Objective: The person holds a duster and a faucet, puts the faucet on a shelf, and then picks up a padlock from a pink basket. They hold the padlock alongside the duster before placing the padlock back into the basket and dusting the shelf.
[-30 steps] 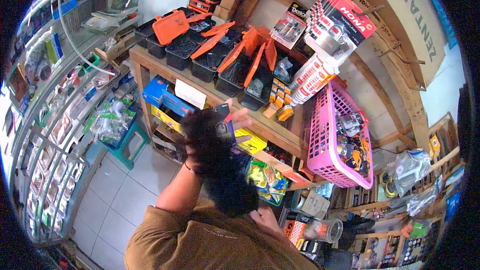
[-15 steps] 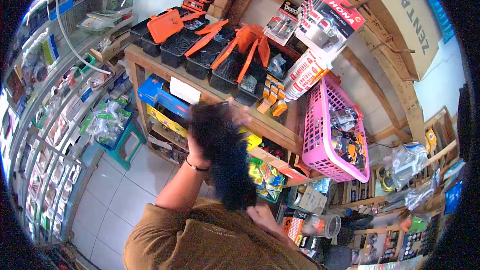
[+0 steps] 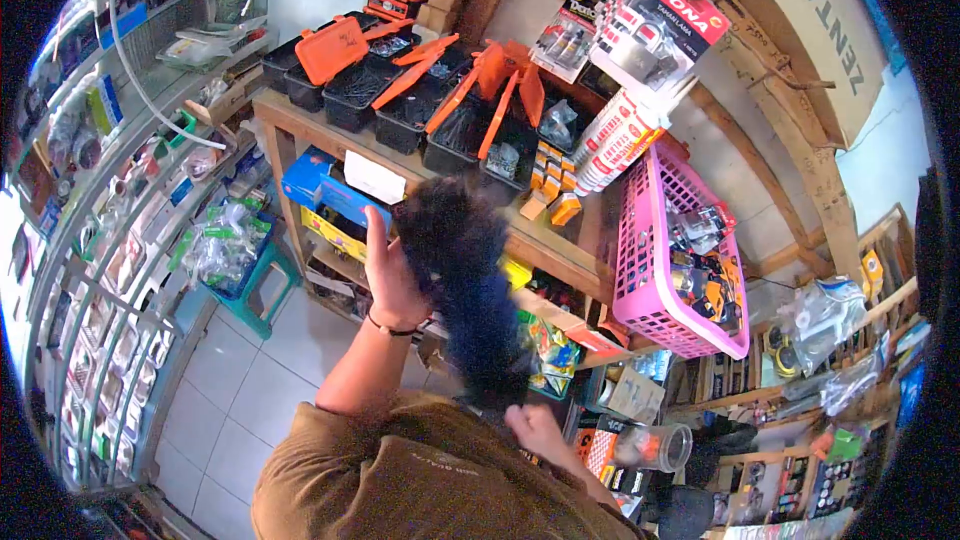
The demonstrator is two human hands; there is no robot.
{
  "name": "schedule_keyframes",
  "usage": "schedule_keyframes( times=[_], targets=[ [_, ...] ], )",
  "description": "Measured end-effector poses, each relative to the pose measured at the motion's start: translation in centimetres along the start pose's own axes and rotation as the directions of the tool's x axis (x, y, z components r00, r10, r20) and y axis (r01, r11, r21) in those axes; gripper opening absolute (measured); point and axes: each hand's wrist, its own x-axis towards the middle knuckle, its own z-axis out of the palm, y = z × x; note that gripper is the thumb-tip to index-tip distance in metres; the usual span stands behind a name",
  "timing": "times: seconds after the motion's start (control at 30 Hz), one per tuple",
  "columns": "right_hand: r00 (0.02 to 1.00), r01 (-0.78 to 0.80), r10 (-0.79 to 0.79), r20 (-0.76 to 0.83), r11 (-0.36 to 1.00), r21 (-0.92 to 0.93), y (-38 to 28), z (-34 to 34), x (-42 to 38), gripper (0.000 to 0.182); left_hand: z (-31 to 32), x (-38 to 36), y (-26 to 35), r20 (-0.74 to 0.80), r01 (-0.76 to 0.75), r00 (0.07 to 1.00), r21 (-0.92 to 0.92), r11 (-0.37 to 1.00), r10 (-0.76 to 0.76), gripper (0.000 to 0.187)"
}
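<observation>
A dark, bushy duster (image 3: pixel 468 285) stretches slantwise across the middle of the view, blurred by motion. My right hand (image 3: pixel 540 430) is closed in a fist at its lower end; the handle itself cannot be made out. At the upper left side of the duster is my left hand (image 3: pixel 398 282), thumb stretched up and away from the palm, its other fingers partly hidden behind the dark bristles. Behind the duster runs a wooden shelf (image 3: pixel 545 252) carrying black bins (image 3: pixel 403 128) with orange lids, several of them raised and tilted.
A pink basket (image 3: pixel 640 285) of packaged goods stands right of the shelf, below hanging blister packs (image 3: pixel 655 30) and white sealant tubes (image 3: pixel 615 145). Small orange boxes (image 3: pixel 548 180) sit near the edge. On the left are a green stool (image 3: pixel 262 305) and glass display shelves (image 3: pixel 110 310).
My left thumb has swung up and out, and its fingertips no longer show beyond the duster. The duster and my right hand have shifted slightly right in view.
</observation>
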Motion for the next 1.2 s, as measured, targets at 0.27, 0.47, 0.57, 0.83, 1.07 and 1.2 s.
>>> schedule_keyframes(
  times=[0.27, 0.47, 0.57, 0.83, 1.07, 1.2],
  targets=[
    [0.988, 0.086, -0.07, 0.137, 0.99, -0.109, 0.9, 0.9, -0.2, 0.045, -1.7, 0.5, 0.0, 0.204, 0.134, 0.977, -0.327, 0.935, -0.068, 0.085],
    [0.987, -0.111, 0.131, -0.092, 0.973, 0.201, 2.3, 1.1, 0.5, 0.043, -1.9, 0.2, 0.3, -0.068, 0.085, 0.994, -0.01, 0.996, -0.085, 0.085],
    [0.961, 0.225, -0.194, 0.195, 0.963, -0.149, 0.2, 0.5, 0.1, 0.043, -2.7, 0.7, 0.1, 0.109, 0.072, 0.991, 0.009, 0.997, -0.072, 0.085],
    [0.918, 0.355, -0.316, 0.24, 0.925, -0.138, 1.6, 1.1, 1.0, 0.039, -3.8, 0.6, 0.8, 0.155, 0.099, 0.982, 0.037, 0.994, -0.103, 0.082],
    [0.989, 0.084, -0.076, 0.129, 0.995, -0.055, 0.1, 1.8, 0.8, 0.039, -3.7, 0.4, 0.5, -0.071, -0.012, 0.997, -0.053, 0.999, 0.009, 0.06],
    [0.999, -0.038, 0.035, 0.027, 0.994, 0.1, 1.2, 1.7, 0.7, 0.043, -2.5, 0.0, 1.9, 0.153, 0.091, 0.983, 0.043, 0.995, -0.097, 0.059]
  ],
)
